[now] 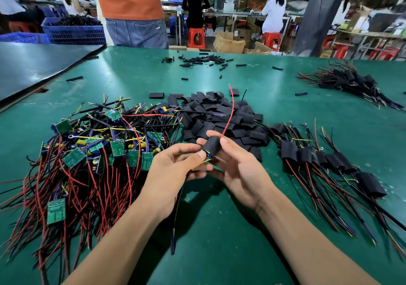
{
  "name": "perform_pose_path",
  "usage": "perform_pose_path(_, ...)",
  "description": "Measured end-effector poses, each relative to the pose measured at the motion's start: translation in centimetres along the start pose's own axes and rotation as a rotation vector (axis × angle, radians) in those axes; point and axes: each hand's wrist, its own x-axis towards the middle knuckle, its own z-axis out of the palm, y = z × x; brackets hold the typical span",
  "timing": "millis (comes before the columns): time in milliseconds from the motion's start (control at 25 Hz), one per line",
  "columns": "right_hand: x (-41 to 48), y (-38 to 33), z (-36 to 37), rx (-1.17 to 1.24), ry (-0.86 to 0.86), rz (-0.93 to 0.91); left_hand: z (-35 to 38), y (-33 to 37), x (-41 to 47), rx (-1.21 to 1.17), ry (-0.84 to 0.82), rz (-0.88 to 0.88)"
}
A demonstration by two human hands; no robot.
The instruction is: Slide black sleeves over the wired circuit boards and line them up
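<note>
Both hands meet above the green table point(219, 229). My right hand point(239, 170) pinches a black sleeve point(212, 146) between thumb and fingers. My left hand point(173, 168) grips the wired circuit board at the sleeve's lower end, where only a blue and yellow tip point(207, 154) shows. A red wire point(230, 111) sticks up out of the sleeve's top, and a black lead point(175, 214) hangs below my hands. Bare green boards with red and black wires lie heaped at left point(87, 153). Loose black sleeves are piled in the middle point(219, 117). Sleeved boards lie in a row at right point(329, 159).
A second bundle of sleeved boards point(342, 80) lies at the far right. Small black tube pieces point(204, 59) are scattered at the table's far edge. A dark board point(33, 65) borders the left. A person in an orange shirt point(131, 10) stands behind the table; seated workers are beyond.
</note>
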Motion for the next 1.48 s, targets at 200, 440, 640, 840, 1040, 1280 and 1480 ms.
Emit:
perform_pose_path(200,-0.1,0.0,0.3,-0.023,0.011,0.000,0.1,-0.2,-0.1,0.045,0.004,0.002)
perform_pose_path(440,0.0,0.4,0.4,-0.081,0.044,0.001,0.0,-0.2,-0.1,0.068,0.041,0.037)
perform_pose_path(640,0.1,0.7,0.5,-0.094,0.044,-0.004,-0.1,0.1,-0.1,0.003,0.068,0.001)
perform_pose_path(840,0.0,0.1,0.2,-0.108,0.102,-0.045,0.5,0.2,-0.5,0.118,0.077,0.110)
perform_pose_path(1040,0.0,-0.4,-0.1,-0.149,0.161,-0.061,0.7,0.3,-0.7,0.278,0.107,0.263)
perform_pose_path(1280,0.0,-0.6,-0.2,-0.048,0.138,-0.065,0.8,0.5,-0.9,0.220,0.040,0.186)
perform_pose_path(1480,-0.1,-0.5,-0.1,-0.167,0.158,-0.089,0.7,0.3,-1.1,0.452,0.119,0.269)
